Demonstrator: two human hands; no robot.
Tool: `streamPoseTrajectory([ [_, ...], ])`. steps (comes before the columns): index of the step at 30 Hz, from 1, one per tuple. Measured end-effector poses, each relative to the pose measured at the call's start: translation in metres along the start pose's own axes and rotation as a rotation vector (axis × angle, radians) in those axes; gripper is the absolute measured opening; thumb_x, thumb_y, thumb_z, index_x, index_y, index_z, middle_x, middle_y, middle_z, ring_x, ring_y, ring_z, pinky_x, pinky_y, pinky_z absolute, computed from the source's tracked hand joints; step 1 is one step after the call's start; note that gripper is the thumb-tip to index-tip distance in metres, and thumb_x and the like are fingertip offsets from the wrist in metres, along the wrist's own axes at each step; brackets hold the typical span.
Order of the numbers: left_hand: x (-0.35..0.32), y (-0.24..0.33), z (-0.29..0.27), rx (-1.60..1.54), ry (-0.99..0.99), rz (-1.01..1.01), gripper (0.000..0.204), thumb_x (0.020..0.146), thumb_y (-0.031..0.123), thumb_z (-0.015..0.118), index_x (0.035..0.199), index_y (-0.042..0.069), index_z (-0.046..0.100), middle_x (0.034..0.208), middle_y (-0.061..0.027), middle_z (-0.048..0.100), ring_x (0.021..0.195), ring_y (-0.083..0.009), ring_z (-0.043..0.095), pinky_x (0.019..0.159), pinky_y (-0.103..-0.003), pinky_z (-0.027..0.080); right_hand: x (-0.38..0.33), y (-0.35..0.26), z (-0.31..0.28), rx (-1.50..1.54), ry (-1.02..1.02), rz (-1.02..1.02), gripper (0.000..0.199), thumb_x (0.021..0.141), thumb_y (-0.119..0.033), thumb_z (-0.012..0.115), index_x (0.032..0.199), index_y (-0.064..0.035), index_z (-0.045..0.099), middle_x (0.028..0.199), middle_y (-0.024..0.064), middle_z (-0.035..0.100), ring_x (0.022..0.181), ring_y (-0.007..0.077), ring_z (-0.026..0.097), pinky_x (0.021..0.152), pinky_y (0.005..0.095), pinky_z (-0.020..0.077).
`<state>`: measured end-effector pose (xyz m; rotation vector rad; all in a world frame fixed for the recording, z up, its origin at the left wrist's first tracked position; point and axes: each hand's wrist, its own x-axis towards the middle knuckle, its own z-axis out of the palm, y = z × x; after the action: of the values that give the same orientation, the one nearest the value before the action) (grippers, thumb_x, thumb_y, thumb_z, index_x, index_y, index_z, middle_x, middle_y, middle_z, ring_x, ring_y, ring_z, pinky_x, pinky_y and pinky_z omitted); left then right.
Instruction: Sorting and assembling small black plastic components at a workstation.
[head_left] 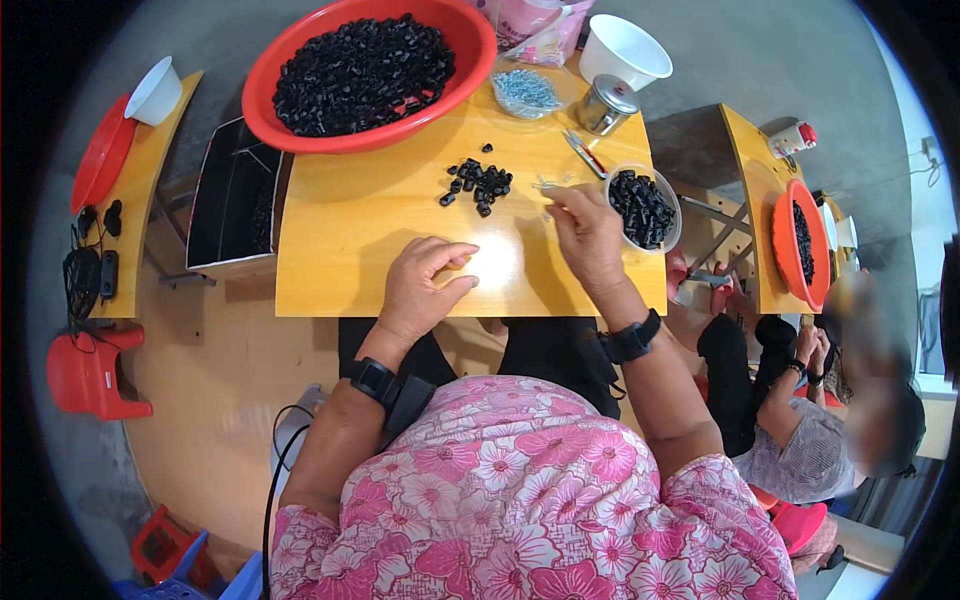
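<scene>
My left hand [425, 283] is over the table's near edge, thumb and forefinger apart and the other fingers curled; nothing shows between them. My right hand [587, 235] has its fingertips pinched together beside a few small metal pins [556, 184] on the tabletop; what the pinch holds, if anything, is too small to make out. Just right of that hand stands a clear round tub [672, 205] of black plastic parts [640, 208]. A loose cluster of small black plastic pieces [482, 183] lies on the table between and beyond my hands.
On the yellow table [340, 230], a big red basin [262, 100] holds many black parts. Behind are a bowl of silvery pins [527, 90], a white tub [625, 55], a metal canister [606, 104] and a tweezer-like tool [585, 155]. Another person [800, 430] sits at right.
</scene>
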<state>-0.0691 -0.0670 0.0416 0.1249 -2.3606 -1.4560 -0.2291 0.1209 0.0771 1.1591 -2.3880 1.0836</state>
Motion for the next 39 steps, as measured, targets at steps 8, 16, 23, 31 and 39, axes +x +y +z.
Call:
streamPoseTrajectory([
  [8,0.003,0.003,-0.003,-0.013,0.009,-0.006,0.032,0.069,0.011,0.077,0.100,0.010,0.072,0.083,-0.0043,0.065,0.085,-0.0236,0.061,0.079,-0.036,0.051,0.006,-0.021,0.052,0.142,-0.189,0.203,0.019,0.077,-0.013,0.073,0.095,-0.0071,0.070,0.082,0.0122,0.062,0.072,0.0293,0.064,0.065,0.0380,0.0504],
  [16,0.002,-0.001,-0.002,0.000,0.018,0.027,0.031,0.069,0.012,0.076,0.100,0.011,0.071,0.083,-0.0041,0.064,0.085,-0.0249,0.061,0.079,-0.037,0.050,0.005,-0.032,0.066,-0.082,-0.204,0.271,0.022,0.078,-0.019,0.073,0.093,-0.0046,0.066,0.086,0.0139,0.065,0.076,0.0337,0.066,0.067,0.0427,0.0528],
  [23,0.001,-0.004,-0.001,-0.011,0.016,0.000,0.029,0.071,0.012,0.076,0.099,0.010,0.070,0.084,-0.0048,0.064,0.085,-0.0247,0.062,0.078,-0.036,0.051,0.001,-0.030,0.064,-0.088,-0.236,0.240,0.019,0.080,-0.016,0.071,0.094,-0.0040,0.066,0.088,0.0151,0.065,0.077,0.0353,0.065,0.069,0.0444,0.0525],
  [31,0.001,-0.003,0.002,-0.155,0.131,-0.146,0.032,0.080,0.011,0.073,0.110,0.005,0.062,0.092,-0.0067,0.065,0.084,-0.0192,0.064,0.079,-0.032,0.053,-0.015,-0.036,0.052,0.008,-0.262,0.031,0.012,0.081,-0.009,0.069,0.091,-0.0066,0.063,0.086,0.0136,0.062,0.074,0.0349,0.064,0.067,0.0432,0.0524],
  [39,0.001,-0.006,0.006,-0.059,0.083,-0.102,0.033,0.078,0.007,0.072,0.110,0.007,0.063,0.095,-0.0077,0.064,0.085,-0.0211,0.064,0.079,-0.032,0.054,-0.028,-0.031,0.061,-0.061,-0.273,-0.043,0.014,0.079,-0.012,0.071,0.090,-0.0092,0.063,0.085,0.0110,0.061,0.074,0.0320,0.064,0.066,0.0414,0.0529],
])
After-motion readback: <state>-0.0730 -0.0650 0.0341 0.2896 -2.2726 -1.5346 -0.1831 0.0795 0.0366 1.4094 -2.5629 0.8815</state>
